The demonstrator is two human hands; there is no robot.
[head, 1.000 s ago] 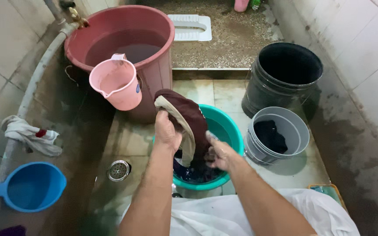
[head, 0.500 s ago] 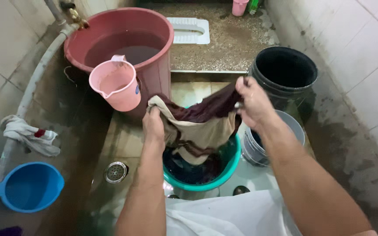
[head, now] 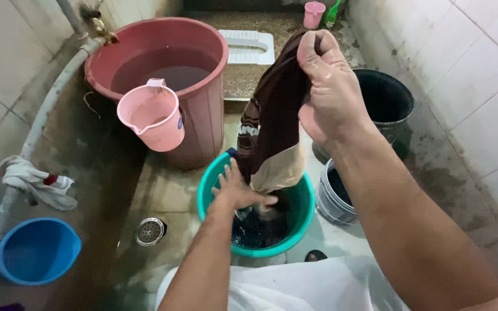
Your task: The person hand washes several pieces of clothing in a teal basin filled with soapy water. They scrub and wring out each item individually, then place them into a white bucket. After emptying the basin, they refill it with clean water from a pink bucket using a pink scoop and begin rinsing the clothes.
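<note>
While the right hand is raised high with its fingers clenched around the top of a dark maroon garment, the cloth hangs straight down from that grip; its lower end, a pale tan panel, reaches into the green basin directly below; the basin holds dark water and more dark cloth. The left hand sits low, beneath and to the left of the right hand, fingers spread wide and flat, pressing on the garment's lower end at the basin's near-left rim; it grips nothing that can be seen.

Beyond and to the left of the left hand stands a large red tub holding murky water; a pink jug hangs on its rim. Behind the right hand stands a black bucket; below the right forearm, just beside the basin, sits a grey bucket with dark contents. Left of the left forearm a metal floor drain is set in the wet floor; farther left lie a blue scoop and a wrung white rag against a pipe.
</note>
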